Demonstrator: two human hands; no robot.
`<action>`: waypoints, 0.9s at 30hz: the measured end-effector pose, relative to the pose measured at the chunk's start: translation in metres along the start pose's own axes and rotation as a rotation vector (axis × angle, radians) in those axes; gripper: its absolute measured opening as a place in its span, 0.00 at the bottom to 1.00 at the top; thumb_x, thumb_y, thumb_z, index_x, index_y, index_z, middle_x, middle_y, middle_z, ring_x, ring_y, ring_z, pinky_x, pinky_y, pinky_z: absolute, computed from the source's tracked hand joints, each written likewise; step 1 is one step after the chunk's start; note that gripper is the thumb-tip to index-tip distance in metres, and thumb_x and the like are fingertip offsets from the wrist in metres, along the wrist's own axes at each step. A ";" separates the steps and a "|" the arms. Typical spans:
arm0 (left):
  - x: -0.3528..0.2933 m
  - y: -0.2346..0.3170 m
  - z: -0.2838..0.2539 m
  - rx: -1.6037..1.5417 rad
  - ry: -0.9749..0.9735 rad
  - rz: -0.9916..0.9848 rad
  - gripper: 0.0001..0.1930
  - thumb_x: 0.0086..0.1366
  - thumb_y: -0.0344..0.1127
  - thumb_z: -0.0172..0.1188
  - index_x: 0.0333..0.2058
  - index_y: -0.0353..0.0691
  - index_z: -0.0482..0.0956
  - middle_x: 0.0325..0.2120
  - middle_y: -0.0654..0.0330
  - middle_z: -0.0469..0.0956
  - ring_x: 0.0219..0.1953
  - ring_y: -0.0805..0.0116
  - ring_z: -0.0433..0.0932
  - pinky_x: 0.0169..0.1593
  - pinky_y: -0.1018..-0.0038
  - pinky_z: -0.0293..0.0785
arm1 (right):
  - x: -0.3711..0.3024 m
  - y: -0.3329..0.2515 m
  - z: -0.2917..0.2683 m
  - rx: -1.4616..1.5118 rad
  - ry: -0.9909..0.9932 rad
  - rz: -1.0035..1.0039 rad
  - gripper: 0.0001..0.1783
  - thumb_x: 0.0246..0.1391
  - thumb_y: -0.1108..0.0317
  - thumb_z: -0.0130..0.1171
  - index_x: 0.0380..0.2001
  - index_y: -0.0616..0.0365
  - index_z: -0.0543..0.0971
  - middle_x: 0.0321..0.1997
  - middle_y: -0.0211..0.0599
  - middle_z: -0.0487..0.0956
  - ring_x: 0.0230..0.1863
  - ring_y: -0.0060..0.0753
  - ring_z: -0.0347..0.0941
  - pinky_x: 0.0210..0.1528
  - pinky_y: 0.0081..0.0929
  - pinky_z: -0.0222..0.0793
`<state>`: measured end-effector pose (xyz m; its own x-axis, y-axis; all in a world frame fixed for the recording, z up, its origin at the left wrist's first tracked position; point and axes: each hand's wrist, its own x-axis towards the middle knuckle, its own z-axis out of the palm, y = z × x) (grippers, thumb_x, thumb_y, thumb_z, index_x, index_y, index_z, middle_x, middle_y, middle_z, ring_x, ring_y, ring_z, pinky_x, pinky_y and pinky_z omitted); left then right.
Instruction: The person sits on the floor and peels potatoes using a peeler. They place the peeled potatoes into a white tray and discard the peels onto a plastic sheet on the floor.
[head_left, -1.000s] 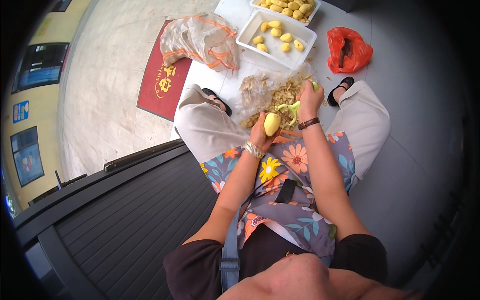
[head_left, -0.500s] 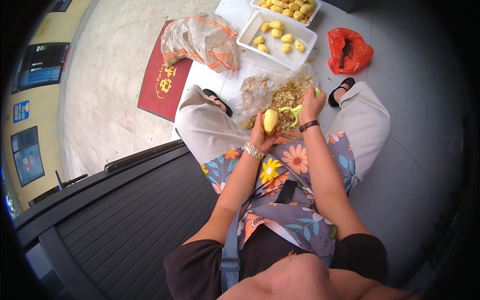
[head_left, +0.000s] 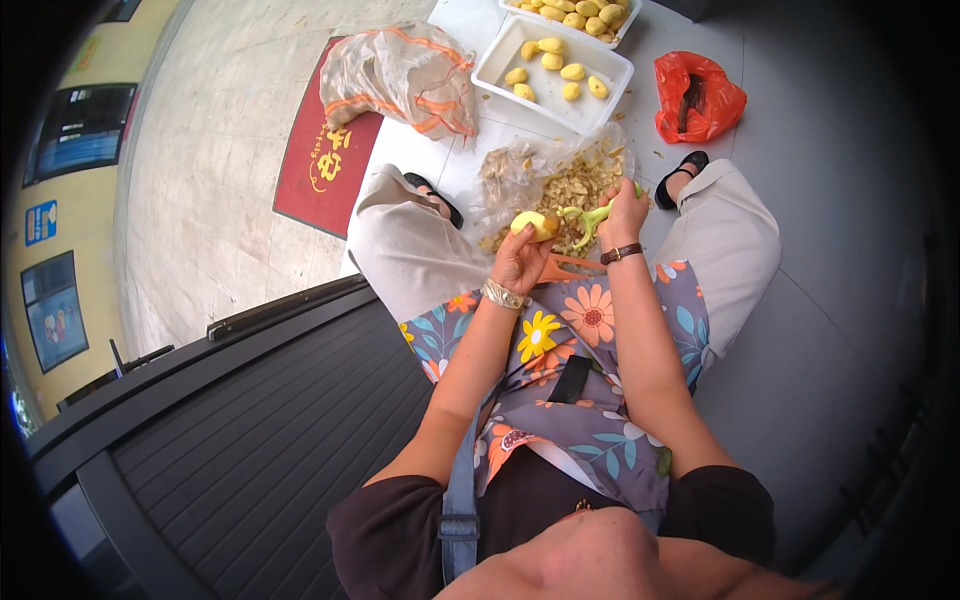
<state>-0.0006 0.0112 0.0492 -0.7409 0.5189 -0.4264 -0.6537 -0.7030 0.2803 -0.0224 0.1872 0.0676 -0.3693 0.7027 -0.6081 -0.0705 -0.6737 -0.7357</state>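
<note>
A mostly peeled potato [head_left: 531, 226] is gripped in my left hand [head_left: 518, 262], with a brown patch at its right end. My right hand [head_left: 624, 218] is closed around the handle of a light green peeler [head_left: 583, 222]. The peeler's head is just to the right of the potato's brown end; whether they touch I cannot tell. Below both hands, a heap of potato peelings [head_left: 592, 188] lies on a clear plastic bag [head_left: 507, 183] between my feet.
Ahead stands a white tub [head_left: 500, 95] with several peeled potatoes; behind it another tub [head_left: 628, 30] is piled with potatoes. A striped clear sack [head_left: 400, 80] lies on a red mat [head_left: 300, 190] at left. To the right sits a red plastic bag [head_left: 700, 98] holding something dark.
The potato has turned from upright to lying sideways in my left hand, its brown end now toward the peeler. My right hand and the peeler have shifted only slightly.
</note>
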 end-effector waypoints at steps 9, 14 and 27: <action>-0.002 0.005 -0.004 -0.155 -0.086 -0.323 0.15 0.58 0.37 0.53 0.42 0.38 0.67 0.42 0.52 0.71 0.41 0.57 0.72 0.42 0.70 0.73 | 0.007 -0.003 -0.006 0.064 -0.073 0.095 0.06 0.48 0.71 0.49 0.26 0.57 0.63 0.17 0.32 0.64 0.12 0.25 0.58 0.14 0.23 0.56; -0.003 0.001 0.010 0.109 0.029 -0.138 0.15 0.51 0.27 0.52 0.40 0.41 0.65 0.40 0.54 0.70 0.39 0.57 0.73 0.41 0.70 0.73 | 0.000 -0.012 -0.002 0.054 -0.051 0.024 0.06 0.48 0.71 0.49 0.25 0.58 0.63 0.15 0.32 0.63 0.12 0.25 0.57 0.14 0.21 0.56; -0.004 -0.009 0.024 0.932 0.168 0.106 0.29 0.42 0.17 0.54 0.47 0.36 0.63 0.37 0.61 0.71 0.37 0.74 0.72 0.39 0.80 0.69 | -0.033 0.001 0.017 -0.500 -0.142 -0.443 0.15 0.50 0.66 0.52 0.37 0.62 0.64 0.25 0.41 0.72 0.19 0.33 0.69 0.22 0.29 0.66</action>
<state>0.0048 0.0268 0.0690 -0.8190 0.3469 -0.4571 -0.4981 -0.0341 0.8664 -0.0257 0.1596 0.0919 -0.5250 0.8278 -0.1979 0.1808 -0.1187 -0.9763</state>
